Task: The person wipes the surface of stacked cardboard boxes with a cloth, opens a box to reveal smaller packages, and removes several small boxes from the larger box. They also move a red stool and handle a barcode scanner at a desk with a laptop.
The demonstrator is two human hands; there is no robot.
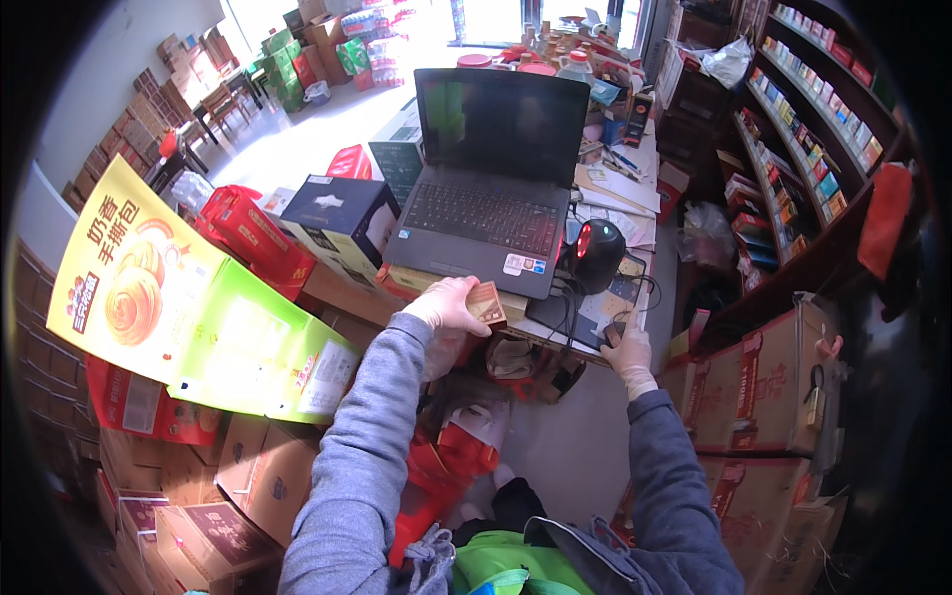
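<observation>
The left hand (444,304), in a pale glove, pinches a small tan-and-gold rectangular box (486,303) between thumb and fingers. The box is at the front edge of the cluttered desk (555,338), just in front of an open black laptop (480,218) with a dark screen. The right hand (629,354), also pale-gloved, has its fingers bent over a small dark object (615,332) at the desk's edge; whether they grip it or only rest there, I cannot tell. A rounded black device with a red light (600,255) stands beside the laptop, near dark cables (569,302).
</observation>
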